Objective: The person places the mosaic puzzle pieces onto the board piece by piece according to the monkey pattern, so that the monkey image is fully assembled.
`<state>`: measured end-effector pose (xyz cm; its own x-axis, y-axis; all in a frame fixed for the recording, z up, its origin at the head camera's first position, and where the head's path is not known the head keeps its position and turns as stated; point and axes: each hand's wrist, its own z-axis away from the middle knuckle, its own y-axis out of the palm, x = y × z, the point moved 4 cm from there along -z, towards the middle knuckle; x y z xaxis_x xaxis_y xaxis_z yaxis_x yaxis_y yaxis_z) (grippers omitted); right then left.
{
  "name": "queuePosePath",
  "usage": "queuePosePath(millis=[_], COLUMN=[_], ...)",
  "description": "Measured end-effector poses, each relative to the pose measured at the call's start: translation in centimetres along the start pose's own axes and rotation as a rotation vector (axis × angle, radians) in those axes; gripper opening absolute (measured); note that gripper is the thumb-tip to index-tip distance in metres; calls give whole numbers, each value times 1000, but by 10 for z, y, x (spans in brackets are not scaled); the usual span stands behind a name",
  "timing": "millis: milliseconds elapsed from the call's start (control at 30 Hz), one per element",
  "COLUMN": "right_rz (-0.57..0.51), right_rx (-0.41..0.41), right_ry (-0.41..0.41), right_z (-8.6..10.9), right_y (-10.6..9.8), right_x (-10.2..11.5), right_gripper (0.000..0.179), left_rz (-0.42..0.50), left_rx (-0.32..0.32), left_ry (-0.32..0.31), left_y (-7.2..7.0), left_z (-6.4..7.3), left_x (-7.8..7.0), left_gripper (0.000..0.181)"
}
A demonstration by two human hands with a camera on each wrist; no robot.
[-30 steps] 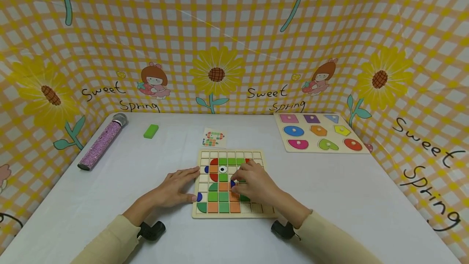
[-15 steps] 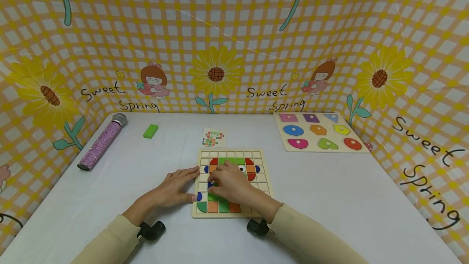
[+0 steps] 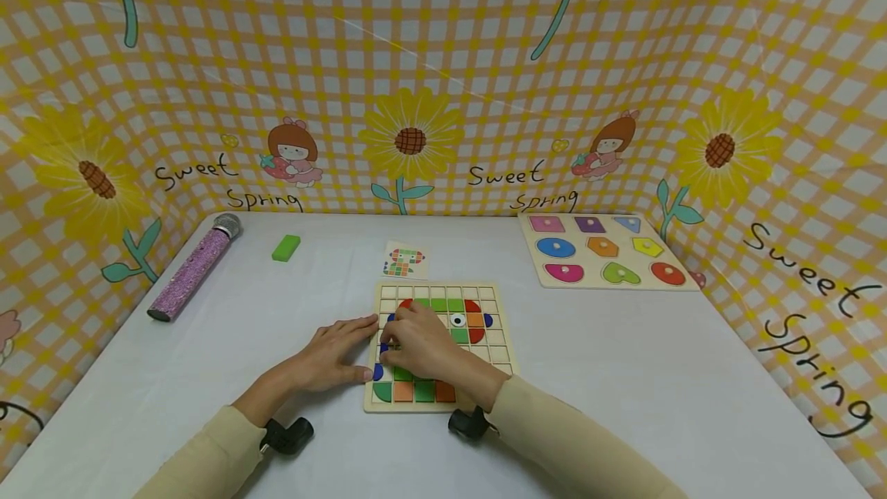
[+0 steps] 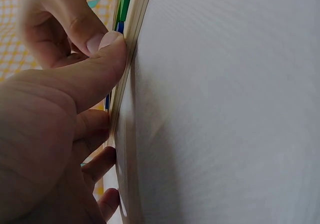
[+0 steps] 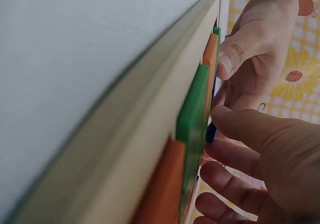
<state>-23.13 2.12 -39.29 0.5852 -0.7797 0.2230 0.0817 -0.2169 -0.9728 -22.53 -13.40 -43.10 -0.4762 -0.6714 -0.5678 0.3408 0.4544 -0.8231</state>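
A wooden grid board with coloured tiles lies on the table. My right hand is over its left side and pinches a small dark blue tile between thumb and index finger. In the head view that hand covers several tiles on the middle left. My left hand rests at the board's left edge, fingers extended, thumb tip beside a blue half-round tile. Along the front row sit a green quarter-round tile and orange and green squares. A white eye tile shows right of my right hand.
A pattern card lies just behind the board. Farther left are a green block and a glittery pink microphone. A shape puzzle board with knobbed pieces lies at the back right. Patterned cloth surrounds the table's back and sides.
My right hand has moved left across the board with the blue tile, from the middle to the left columns. My left hand has stayed in place at the edge.
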Motion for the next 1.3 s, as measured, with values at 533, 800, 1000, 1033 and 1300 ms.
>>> queuePosePath(millis=[533, 800, 1000, 1033, 1300], right_rz=[-60, -33, -23, -21, 1], right_rx=[-19, 5, 31, 35, 49], right_ry=[-17, -48, -40, -40, -52], right_z=[12, 14, 14, 14, 12], right_y=[0, 1, 1, 1, 3], right_x=[-9, -9, -8, -7, -5], right_gripper=[20, 23, 23, 23, 24], left_rz=[13, 16, 14, 13, 15], left_rx=[15, 15, 13, 14, 18], left_ry=[-35, -32, -39, -39, -42], left_y=[1, 1, 0, 0, 0], left_z=[-2, -1, -1, -1, -1], left_x=[-1, 0, -1, -1, -1], left_gripper=[74, 74, 74, 74, 73])
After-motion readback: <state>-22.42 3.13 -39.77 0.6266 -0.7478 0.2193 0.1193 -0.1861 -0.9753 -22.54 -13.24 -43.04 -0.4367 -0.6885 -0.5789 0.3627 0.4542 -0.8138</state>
